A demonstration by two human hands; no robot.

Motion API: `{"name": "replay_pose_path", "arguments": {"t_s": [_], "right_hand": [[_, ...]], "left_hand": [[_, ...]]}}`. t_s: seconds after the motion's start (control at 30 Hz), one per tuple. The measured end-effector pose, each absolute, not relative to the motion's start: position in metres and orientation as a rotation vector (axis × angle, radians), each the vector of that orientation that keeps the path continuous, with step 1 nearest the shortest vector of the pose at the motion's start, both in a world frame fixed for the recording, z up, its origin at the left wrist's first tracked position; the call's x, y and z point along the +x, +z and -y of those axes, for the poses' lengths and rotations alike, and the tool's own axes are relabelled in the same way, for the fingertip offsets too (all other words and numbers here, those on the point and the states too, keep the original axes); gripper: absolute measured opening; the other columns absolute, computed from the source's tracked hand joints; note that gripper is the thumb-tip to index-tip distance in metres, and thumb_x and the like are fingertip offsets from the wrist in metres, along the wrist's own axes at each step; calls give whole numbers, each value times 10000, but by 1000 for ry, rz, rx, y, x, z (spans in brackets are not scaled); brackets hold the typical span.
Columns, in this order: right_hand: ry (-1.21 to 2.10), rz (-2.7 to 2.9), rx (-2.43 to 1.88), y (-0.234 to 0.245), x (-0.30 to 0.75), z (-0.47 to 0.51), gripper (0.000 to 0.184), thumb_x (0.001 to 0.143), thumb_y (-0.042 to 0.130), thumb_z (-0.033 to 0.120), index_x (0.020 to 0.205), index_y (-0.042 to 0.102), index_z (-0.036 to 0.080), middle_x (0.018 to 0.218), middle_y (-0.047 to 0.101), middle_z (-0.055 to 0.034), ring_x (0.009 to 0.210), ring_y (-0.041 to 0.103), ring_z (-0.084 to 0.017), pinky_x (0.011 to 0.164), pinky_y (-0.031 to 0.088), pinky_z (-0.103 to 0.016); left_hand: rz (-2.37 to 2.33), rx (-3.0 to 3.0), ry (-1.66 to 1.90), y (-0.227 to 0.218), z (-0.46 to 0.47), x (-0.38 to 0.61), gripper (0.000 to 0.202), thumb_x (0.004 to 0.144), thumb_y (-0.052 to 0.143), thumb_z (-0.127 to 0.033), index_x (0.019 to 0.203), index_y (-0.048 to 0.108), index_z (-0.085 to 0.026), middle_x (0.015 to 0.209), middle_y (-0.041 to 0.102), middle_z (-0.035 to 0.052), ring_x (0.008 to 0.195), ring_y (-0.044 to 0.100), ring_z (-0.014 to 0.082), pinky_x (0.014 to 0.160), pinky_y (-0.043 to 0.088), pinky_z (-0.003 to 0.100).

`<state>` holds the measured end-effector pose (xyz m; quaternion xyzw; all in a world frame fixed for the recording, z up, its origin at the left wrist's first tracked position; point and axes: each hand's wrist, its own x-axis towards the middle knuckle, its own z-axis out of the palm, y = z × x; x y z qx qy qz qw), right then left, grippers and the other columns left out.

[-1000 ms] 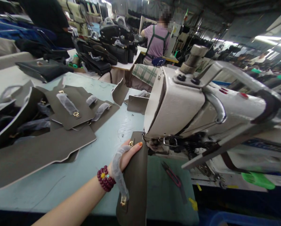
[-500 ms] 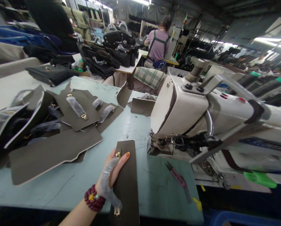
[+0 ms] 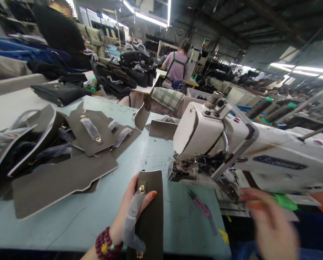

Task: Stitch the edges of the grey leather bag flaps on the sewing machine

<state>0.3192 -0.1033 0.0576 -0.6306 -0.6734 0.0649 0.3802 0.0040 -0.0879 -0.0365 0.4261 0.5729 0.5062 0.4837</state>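
A long grey-brown leather strap panel [image 3: 150,216] is right there at the bottom of my view, gripped in my left hand [image 3: 129,206] above the pale blue-green worktop [image 3: 69,231]! My fingers are clamped firmly around it, with a small gold-toned buckle [image 3: 142,189] and a strip of clear plastic film [image 3: 131,225] facing up. Its long axis runs straight away from me, and its far end stops just short of the presser foot [image 3: 177,171] on the white industrial sewing machine [image 3: 199,133], not touching. Over at the right, my right hand [image 3: 269,220] is a blur, fingers apart, holding nothing and well away from the panel. Pink-handled thread snips [image 3: 200,206] lie on the worktop between my hands.
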Motion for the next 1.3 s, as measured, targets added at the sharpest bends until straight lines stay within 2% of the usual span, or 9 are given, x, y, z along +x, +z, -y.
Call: {"name": "replay_pose_path", "arguments": {"t_s": [0.13,0.23,0.33,0.47,0.57,0.67,0.77,0.97,1.3], "right_hand": [[1316,1566,-1328,-35,222,113,738,815,534,770,1277,592,198,904,686,-106,629,593,-173,586,506,-281],[1706,1414,-1233,-64,173,107,641,787,641,713,1102,644,154,707,585,-12,505,435,-86,467,347,-190],[1715,1343,-1219,-58,148,76,525,826,660,635,968,643,130,585,422,61,469,307,-52,426,220,-167],[1507,913,-1139,-42,109,21,393,777,769,503,894,590,173,592,413,89,447,342,-39,412,261,-138],[1485,671,-1078,-36,83,1,421,682,831,456,889,568,201,849,631,13,687,626,-113,557,483,-179],[1657,715,-1095,-37,79,14,497,723,805,461,1103,604,211,1265,629,-107,989,676,-224,709,564,-292],[1769,886,-1225,-51,93,50,494,774,765,502,1123,664,167,1229,671,-149,941,683,-224,663,552,-279],[1665,1065,-1310,-75,130,117,614,718,748,656,1066,710,153,1075,732,-174,837,694,-246,598,531,-288],[1556,1073,-1069,-33,140,169,627,814,688,610,1260,614,177,1154,695,-162,1030,678,-287,921,530,-406]], "left_hand": [[-1479,1123,1261,-50,94,4,857,738,738,-488,1434,343,-182,1423,512,167,1298,511,346,1115,390,516],[-1500,1291,1252,-59,103,-20,764,806,687,-427,1460,340,-236,1484,454,148,1347,468,334,1113,392,518],[-1730,1570,1253,-62,113,-75,584,894,579,-369,1435,389,-261,1494,432,142,1359,446,316,1091,411,518],[-2336,1919,1066,-63,127,-159,574,864,606,-361,1384,452,-173,1466,438,204,1358,419,355,1112,356,550],[-2487,2138,664,-65,135,-198,604,836,605,-355,1393,492,-152,1518,407,220,1403,359,412,1134,275,617],[-2445,2243,410,-64,137,-217,488,874,492,-205,1356,571,-194,1523,443,148,1435,332,393,1150,205,645],[-2376,2205,459,-56,140,-226,493,878,396,-124,1310,622,-199,1449,544,111,1365,463,345,1150,281,570],[-2064,1328,1097,-22,166,-184,466,853,572,-527,1188,694,-226,1225,713,91,1122,651,343,1008,491,444],[-1220,205,1200,-68,209,-30,610,648,795,-566,1207,689,-345,1148,756,27,1116,672,340,969,555,427]]}}
